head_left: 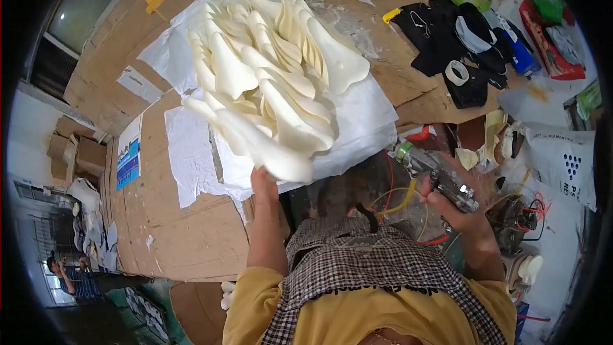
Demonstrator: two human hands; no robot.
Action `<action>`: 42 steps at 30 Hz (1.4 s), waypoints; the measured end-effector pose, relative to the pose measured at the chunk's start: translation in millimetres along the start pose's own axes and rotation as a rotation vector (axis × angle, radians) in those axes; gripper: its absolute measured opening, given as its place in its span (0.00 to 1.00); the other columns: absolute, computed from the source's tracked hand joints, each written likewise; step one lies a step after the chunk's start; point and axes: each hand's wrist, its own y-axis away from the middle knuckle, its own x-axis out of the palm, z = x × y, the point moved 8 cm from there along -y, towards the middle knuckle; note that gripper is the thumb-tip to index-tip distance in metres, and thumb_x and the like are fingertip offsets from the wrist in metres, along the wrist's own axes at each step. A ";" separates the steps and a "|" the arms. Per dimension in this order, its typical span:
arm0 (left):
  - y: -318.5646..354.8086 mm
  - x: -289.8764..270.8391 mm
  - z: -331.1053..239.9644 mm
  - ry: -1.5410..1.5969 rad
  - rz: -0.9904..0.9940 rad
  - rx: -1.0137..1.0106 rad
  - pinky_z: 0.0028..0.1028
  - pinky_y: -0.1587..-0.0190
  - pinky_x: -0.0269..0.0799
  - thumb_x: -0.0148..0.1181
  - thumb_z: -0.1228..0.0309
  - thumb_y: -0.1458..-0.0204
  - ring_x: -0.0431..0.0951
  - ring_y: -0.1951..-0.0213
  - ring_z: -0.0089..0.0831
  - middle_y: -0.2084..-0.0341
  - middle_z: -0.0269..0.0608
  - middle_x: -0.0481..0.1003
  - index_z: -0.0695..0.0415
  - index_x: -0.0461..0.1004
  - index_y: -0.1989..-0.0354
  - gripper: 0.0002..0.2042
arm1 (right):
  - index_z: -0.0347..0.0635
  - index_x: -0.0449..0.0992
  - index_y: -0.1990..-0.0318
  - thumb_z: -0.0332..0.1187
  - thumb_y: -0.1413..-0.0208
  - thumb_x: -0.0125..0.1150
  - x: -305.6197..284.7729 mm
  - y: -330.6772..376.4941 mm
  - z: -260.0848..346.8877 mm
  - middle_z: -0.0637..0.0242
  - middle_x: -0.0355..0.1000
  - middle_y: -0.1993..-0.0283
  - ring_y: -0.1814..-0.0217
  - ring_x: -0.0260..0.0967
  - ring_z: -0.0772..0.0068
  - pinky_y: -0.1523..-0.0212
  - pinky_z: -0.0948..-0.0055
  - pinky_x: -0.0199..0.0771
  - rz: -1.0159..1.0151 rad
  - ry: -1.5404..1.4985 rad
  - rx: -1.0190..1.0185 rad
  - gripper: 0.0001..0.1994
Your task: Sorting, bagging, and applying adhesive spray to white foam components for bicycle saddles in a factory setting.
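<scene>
My left hand (264, 186) grips the rounded near end of a long, smooth cream-coloured piece (258, 145), thumb on its edge and the other fingers mostly hidden beneath. Wide at one end and narrow at the other, it looks like moulded foam. Several more curved pieces (290, 105) of the same kind lie nested in overlapping rows on a white sheet (367, 112). To the right, my right hand (456, 207) is wrapped around a metal spray gun (437, 176) with a green ring at its front. A yellow hose (403, 203) hangs by the gun.
Cardboard (172, 236) covers the table. Black cloths (440, 32), a tape roll (457, 73) and a blue can (520, 51) lie at the far right. A white sack (562, 160) and tangled red wires (535, 211) are at the right. Another person (73, 278) is far left.
</scene>
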 end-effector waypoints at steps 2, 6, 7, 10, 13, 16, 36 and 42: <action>-12.7 23.9 13.8 -0.092 0.077 -0.014 0.28 0.53 0.66 0.49 0.79 0.57 0.72 0.58 0.33 0.58 0.42 0.71 0.67 0.66 0.52 0.20 | 0.35 0.59 0.42 0.24 0.52 0.58 -6.5 7.2 -9.2 0.67 0.69 0.63 0.60 0.66 0.81 0.58 0.80 0.67 0.019 0.067 0.037 0.27; -34.1 48.7 44.8 -0.500 0.097 0.047 0.26 0.55 0.64 0.50 0.79 0.59 0.70 0.61 0.31 0.64 0.40 0.72 0.64 0.68 0.55 0.18 | 0.35 0.57 0.41 0.24 0.52 0.58 -5.6 17.4 -19.7 0.66 0.69 0.61 0.59 0.66 0.79 0.56 0.77 0.68 0.044 -0.002 0.065 0.29; -36.0 52.4 49.3 -0.625 0.092 0.062 0.27 0.54 0.64 0.51 0.79 0.59 0.69 0.61 0.32 0.64 0.42 0.71 0.65 0.67 0.56 0.17 | 0.35 0.57 0.41 0.24 0.52 0.58 -6.1 17.8 -19.1 0.66 0.69 0.61 0.59 0.66 0.79 0.56 0.77 0.68 0.042 0.001 0.065 0.29; -14.2 76.3 38.2 -1.097 -0.019 0.575 0.29 0.52 0.62 0.53 0.78 0.59 0.67 0.58 0.38 0.63 0.48 0.67 0.65 0.64 0.59 0.16 | 0.36 0.55 0.40 0.24 0.52 0.58 -3.2 19.1 -13.1 0.65 0.68 0.59 0.57 0.65 0.77 0.54 0.76 0.67 0.087 -0.018 0.030 0.30; -8.8 78.5 39.7 -1.026 -0.200 0.539 0.32 0.50 0.60 0.56 0.77 0.62 0.65 0.56 0.44 0.62 0.52 0.64 0.66 0.63 0.61 0.17 | 0.36 0.54 0.39 0.24 0.52 0.57 1.5 20.1 -11.6 0.63 0.67 0.57 0.55 0.65 0.75 0.52 0.74 0.66 0.127 -0.045 0.014 0.31; -15.3 81.7 41.4 -1.034 -0.144 0.397 0.33 0.50 0.62 0.62 0.76 0.67 0.68 0.56 0.47 0.61 0.56 0.67 0.70 0.61 0.55 0.27 | 0.37 0.53 0.38 0.24 0.52 0.57 2.5 21.3 -6.2 0.63 0.67 0.57 0.55 0.64 0.75 0.52 0.74 0.65 0.128 -0.062 -0.067 0.32; -7.3 -31.9 -13.4 -0.358 0.013 0.020 0.28 0.51 0.66 0.54 0.81 0.61 0.72 0.54 0.34 0.55 0.42 0.71 0.64 0.64 0.49 0.25 | 0.34 0.57 0.41 0.24 0.53 0.59 -6.5 -10.2 3.1 0.67 0.69 0.63 0.61 0.66 0.80 0.58 0.77 0.69 0.016 0.025 0.026 0.29; -41.2 95.5 5.4 -0.542 0.233 0.006 0.28 0.54 0.67 0.61 0.77 0.64 0.73 0.58 0.31 0.60 0.42 0.73 0.62 0.67 0.51 0.25 | 0.36 0.57 0.40 0.28 0.52 0.61 -44.6 2.5 -21.0 0.69 0.69 0.62 0.60 0.65 0.81 0.58 0.78 0.67 -0.075 0.106 0.135 0.30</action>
